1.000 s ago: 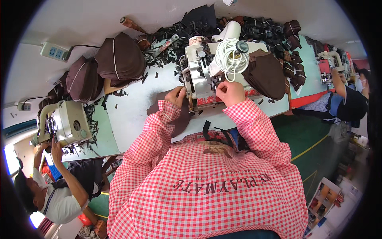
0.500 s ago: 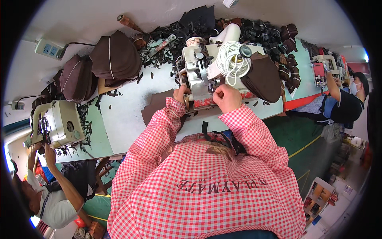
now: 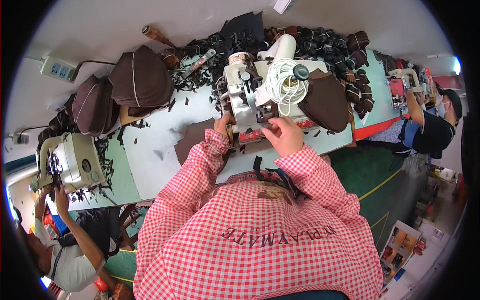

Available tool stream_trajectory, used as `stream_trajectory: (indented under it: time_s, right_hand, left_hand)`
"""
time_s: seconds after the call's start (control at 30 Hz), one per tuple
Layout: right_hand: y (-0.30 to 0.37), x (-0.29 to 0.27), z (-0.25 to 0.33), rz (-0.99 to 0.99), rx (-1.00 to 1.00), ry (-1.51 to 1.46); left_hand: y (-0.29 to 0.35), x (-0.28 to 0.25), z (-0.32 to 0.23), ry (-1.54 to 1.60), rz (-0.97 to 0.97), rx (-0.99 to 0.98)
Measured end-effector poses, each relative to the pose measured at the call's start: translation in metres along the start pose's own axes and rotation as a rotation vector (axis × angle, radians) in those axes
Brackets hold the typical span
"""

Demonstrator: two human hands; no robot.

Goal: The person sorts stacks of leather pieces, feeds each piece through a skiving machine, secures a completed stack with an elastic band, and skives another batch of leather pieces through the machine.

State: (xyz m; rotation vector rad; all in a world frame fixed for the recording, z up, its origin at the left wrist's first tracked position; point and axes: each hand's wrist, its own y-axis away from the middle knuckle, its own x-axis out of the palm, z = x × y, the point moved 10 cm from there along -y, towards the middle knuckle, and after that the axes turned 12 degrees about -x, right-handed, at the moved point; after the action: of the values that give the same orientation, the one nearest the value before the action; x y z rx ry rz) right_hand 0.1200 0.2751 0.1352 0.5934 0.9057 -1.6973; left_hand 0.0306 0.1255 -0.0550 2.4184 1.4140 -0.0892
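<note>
Pale machine on a white counter, left hand at the machine's left front corner, fingers mostly hidden, grip unclear, right hand before it, fingers narrow, any hold unclear, flat brown piece to its left, partly covered by checked sleeve

Bright indoor light, glare at far left, bent edges, black corners
</note>
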Motion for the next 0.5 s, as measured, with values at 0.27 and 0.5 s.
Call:
stream_trajectory:
  time_s: [0.27,0.5]
  right_hand:
    - [0.010,0.002,-0.007,0.075,-0.026,-0.027]
    - [0.054,-0.118,-0.045,-0.140,0.095,0.206]
  left_hand:
    - [0.023,-0.008,-0.041,-0.133,-0.210,0.152]
    - [0.025,-0.072,-0.066,-0.716,-0.163,-0.063]
